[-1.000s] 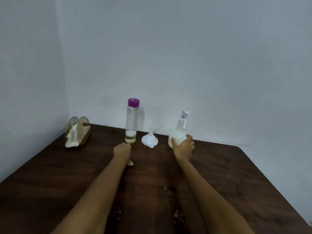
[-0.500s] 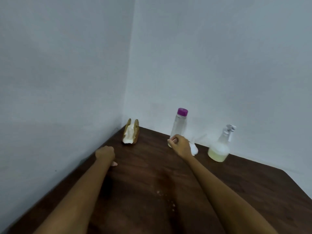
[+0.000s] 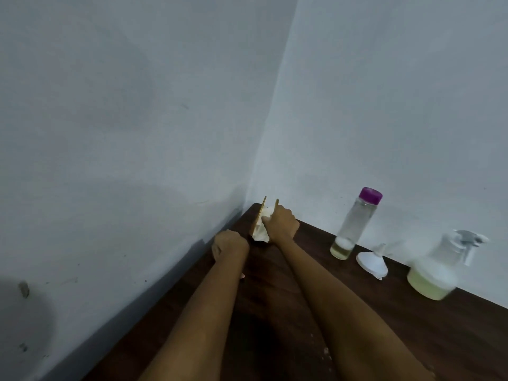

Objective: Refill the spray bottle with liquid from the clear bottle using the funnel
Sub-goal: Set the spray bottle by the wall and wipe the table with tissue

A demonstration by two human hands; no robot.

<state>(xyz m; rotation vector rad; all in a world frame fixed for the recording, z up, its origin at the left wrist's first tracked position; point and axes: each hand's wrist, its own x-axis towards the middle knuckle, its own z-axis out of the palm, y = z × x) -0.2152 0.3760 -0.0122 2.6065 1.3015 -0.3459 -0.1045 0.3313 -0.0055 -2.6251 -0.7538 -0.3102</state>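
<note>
The clear bottle (image 3: 353,226) with a purple cap stands upright by the back wall, a little yellowish liquid at its bottom. To its right the white funnel (image 3: 371,264) lies wide end down on the table. Further right stands the spray bottle (image 3: 437,270), its white trigger head on and pale yellow liquid in its lower part. My right hand (image 3: 281,224) is far left of these, fingers pinched on the white napkins (image 3: 261,229) in the wooden holder at the table corner. My left hand (image 3: 229,244) rests as a fist on the table just left of the holder.
The dark wooden table (image 3: 357,312) sits in a room corner, with grey walls close on the left and behind. The napkin holder (image 3: 276,204) stands in that corner. Small pale specks lie on the table between my forearms.
The view has swung left toward the corner. My right hand left the spray bottle, passed the clear bottle and now pinches the napkins. My left fist moved up beside the holder.
</note>
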